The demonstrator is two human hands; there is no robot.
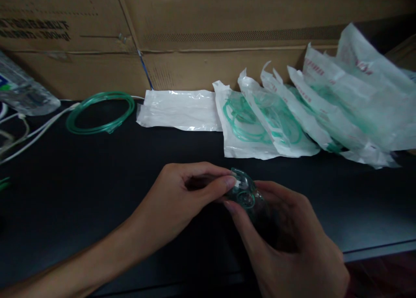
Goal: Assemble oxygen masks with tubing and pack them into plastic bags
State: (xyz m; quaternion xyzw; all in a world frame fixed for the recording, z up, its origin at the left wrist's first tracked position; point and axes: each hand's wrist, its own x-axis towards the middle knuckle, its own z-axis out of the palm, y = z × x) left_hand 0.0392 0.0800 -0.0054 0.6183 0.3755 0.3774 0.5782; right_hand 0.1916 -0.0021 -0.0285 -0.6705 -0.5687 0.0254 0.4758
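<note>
Between my two hands, above the dark tabletop, is a clear green-tinted oxygen mask (246, 198). My left hand (185, 194) pinches its upper left edge, thumb on top beside a small white or metallic strip. Around the mask's right and lower side curls my right hand (292, 237), its thumb near the round vent and its other fingers partly hidden. Beyond my hands, a coil of green tubing (100, 112) rests at the back left of the table. A flat white package (182, 110) lies to the right of that coil.
Several translucent packets (250, 150) with green tubing inside overlap along the back right. A large cardboard box (208, 68) walls off the far side. White cables (39, 129) and a clear plastic bottle (29, 90) are at the left. The black table (97, 181) has its front edge near me.
</note>
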